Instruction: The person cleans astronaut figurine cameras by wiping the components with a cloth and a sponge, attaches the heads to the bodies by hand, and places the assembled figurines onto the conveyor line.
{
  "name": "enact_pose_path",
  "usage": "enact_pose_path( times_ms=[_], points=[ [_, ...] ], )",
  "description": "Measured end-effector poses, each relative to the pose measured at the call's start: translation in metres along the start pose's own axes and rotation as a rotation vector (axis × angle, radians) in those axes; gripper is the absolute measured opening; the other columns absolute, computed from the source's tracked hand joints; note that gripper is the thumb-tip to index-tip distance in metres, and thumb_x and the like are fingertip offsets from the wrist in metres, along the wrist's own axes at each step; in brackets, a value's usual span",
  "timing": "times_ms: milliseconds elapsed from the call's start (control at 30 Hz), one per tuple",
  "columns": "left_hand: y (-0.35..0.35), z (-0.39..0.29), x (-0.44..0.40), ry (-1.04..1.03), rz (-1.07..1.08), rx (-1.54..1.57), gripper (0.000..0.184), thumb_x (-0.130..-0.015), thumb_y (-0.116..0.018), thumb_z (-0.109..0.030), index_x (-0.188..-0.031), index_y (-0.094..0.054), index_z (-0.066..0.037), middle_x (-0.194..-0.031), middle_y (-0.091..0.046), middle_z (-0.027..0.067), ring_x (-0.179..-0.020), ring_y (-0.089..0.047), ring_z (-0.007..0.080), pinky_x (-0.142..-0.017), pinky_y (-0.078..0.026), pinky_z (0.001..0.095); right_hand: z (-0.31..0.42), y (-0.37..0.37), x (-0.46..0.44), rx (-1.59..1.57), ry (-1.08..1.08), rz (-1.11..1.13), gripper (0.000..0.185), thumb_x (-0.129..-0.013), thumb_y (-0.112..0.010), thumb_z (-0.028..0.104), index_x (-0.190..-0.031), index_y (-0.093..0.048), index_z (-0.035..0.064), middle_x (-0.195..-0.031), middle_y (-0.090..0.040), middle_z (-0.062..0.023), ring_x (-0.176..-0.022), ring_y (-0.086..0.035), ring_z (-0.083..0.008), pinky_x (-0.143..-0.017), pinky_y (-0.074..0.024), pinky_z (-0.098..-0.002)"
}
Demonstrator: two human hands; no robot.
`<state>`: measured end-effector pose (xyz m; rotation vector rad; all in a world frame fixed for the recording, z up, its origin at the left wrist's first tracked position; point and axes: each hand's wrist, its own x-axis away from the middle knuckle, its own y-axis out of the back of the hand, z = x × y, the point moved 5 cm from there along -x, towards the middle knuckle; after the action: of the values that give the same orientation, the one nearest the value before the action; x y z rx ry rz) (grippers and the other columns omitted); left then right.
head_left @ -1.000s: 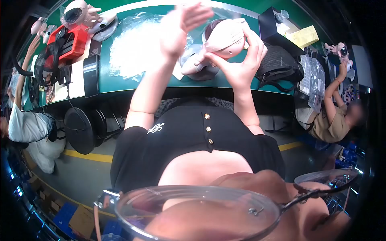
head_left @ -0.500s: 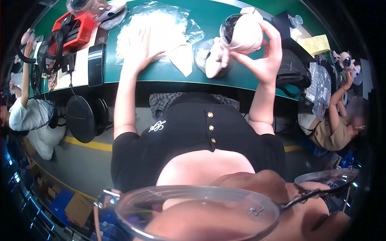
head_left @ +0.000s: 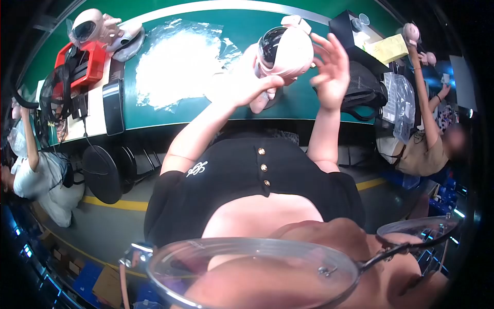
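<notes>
A pale pink astronaut figurine [head_left: 296, 54] with a round helmet and a glossy black visor stands at the far middle of the green table. My left hand [head_left: 247, 87] is closed at the figurine's lower left, its thumb across the body just below the helmet; glare washes out the fingers. Beside the helmet's right side, my right hand [head_left: 331, 67] is raised with fingers apart and nothing in it. A clear plastic sheet [head_left: 172, 67], bright with glare, lies flat to the left of the figurine.
Another astronaut figurine [head_left: 92, 28] stands at the back left near a red bin [head_left: 95, 62]. A dark phone-like slab [head_left: 113, 105] lies at the table edge. On the right are a black bag [head_left: 360, 90] and a yellow block [head_left: 387, 50]. People work on both sides.
My left hand has left the plastic sheet and moved right to the figurine. My right hand has let go of the helmet and opened. The figurine has turned slightly.
</notes>
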<state>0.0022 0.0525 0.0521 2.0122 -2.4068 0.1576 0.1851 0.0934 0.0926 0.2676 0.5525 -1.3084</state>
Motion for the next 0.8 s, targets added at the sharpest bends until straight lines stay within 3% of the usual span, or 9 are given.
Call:
enact_pose_path(
  times_ms=[33,100,167,233,333,433,567,700,800],
  points=[
    [-0.006,0.006,-0.005,-0.033,-0.016,0.035,0.077,-0.063,-0.085,-0.022,-0.126,-0.045,-0.001,-0.115,-0.058,0.0121,-0.107,-0.056,0.0226,-0.093,-0.045,0.0356,-0.014,0.018,0.001,-0.317,-0.167,-0.081,0.059,-0.076,-0.077,0.021,-0.125,-0.051,0.0012,-0.119,-0.056,-0.0187,-0.109,-0.057,-0.0264,-0.091,-0.0476,-0.0361],
    [-0.017,0.017,-0.016,-0.102,-0.043,0.103,0.078,-0.06,-0.088,-0.02,-0.123,-0.046,-0.001,-0.112,-0.06,0.0117,-0.104,-0.058,0.0192,-0.09,-0.047,0.033,-0.052,0.062,0.003,0.312,-0.217,-0.247,0.046,-0.086,-0.066,0.024,-0.122,-0.054,-0.0017,-0.118,-0.058,-0.0174,-0.108,-0.058,-0.0249,-0.089,-0.0486,-0.0366],
    [-0.019,0.02,-0.021,-0.096,-0.017,0.208,0.078,-0.059,-0.088,-0.019,-0.123,-0.047,0.0,-0.111,-0.061,0.0116,-0.103,-0.059,0.0188,-0.09,-0.048,0.0325,-0.077,0.077,0.01,1.117,-0.101,-0.034,0.037,-0.079,-0.069,0.019,-0.113,-0.062,0.0051,-0.116,-0.06,-0.0153,-0.106,-0.059,-0.028,-0.087,-0.0484,-0.0357],
    [-0.018,0.018,-0.024,-0.107,0.003,0.301,0.076,-0.06,-0.088,-0.016,-0.122,-0.048,0.0,-0.109,-0.062,0.0116,-0.101,-0.06,0.0183,-0.089,-0.048,0.0326,-0.1,0.071,0.026,1.303,-0.161,0.158,0.038,-0.075,-0.071,0.015,-0.111,-0.062,0.0074,-0.11,-0.063,-0.0147,-0.104,-0.059,-0.0289,-0.089,-0.0471,-0.0362],
    [-0.006,0.012,-0.024,-0.059,0.076,0.309,0.072,-0.06,-0.086,-0.009,-0.122,-0.05,0.0,-0.101,-0.065,0.0106,-0.095,-0.062,0.0166,-0.087,-0.05,0.0327,-0.108,0.075,0.03,1.197,-0.237,0.081,0.036,-0.073,-0.073,0.014,-0.107,-0.063,0.0074,-0.103,-0.066,-0.0113,-0.096,-0.063,-0.0262,-0.085,-0.0488,-0.0338],
    [0.013,0.028,-0.03,-0.089,0.136,0.444,0.074,-0.058,-0.086,-0.007,-0.122,-0.051,0.0,-0.103,-0.064,0.0102,-0.096,-0.061,0.0163,-0.085,-0.05,0.0317,-0.085,0.071,0.02,0.254,-0.334,-0.3,0.026,-0.078,-0.075,0.006,-0.1,-0.063,-0.0004,-0.095,-0.067,-0.0093,-0.083,-0.064,-0.0149,-0.077,-0.0509,-0.0245],
    [0.028,0.036,-0.035,-0.112,0.17,0.32,0.074,-0.058,-0.086,-0.008,-0.123,-0.051,0.001,-0.105,-0.064,0.0092,-0.097,-0.06,0.0173,-0.083,-0.051,0.0311,0.009,0.011,0.001,-0.075,0.014,-0.207,0.027,-0.082,-0.066,-0.005,-0.107,-0.057,-0.0052,-0.1,-0.064,-0.0128,-0.092,-0.061,-0.016,-0.084,-0.0504,-0.028],
    [0.035,0.036,-0.031,-0.09,0.143,0.326,0.073,-0.058,-0.086,-0.008,-0.122,-0.052,0.001,-0.105,-0.064,0.0093,-0.096,-0.06,0.0172,-0.083,-0.051,0.0309,0.026,-0.029,0.012,0.219,0.44,-0.022,0.036,-0.076,-0.071,-0.006,-0.106,-0.054,-0.0051,-0.11,-0.057,-0.0165,-0.1,-0.058,-0.0222,-0.088,-0.0476,-0.0321],
    [0.039,0.038,-0.029,-0.067,0.106,0.323,0.073,-0.059,-0.086,-0.008,-0.122,-0.052,0.001,-0.104,-0.064,0.0093,-0.096,-0.061,0.0171,-0.083,-0.051,0.0308,0.012,-0.034,0.022,0.005,0.357,-0.071,0.034,-0.077,-0.07,-0.006,-0.106,-0.053,-0.0053,-0.11,-0.057,-0.0165,-0.101,-0.057,-0.0224,-0.088,-0.0476,-0.0325]
  ],
)
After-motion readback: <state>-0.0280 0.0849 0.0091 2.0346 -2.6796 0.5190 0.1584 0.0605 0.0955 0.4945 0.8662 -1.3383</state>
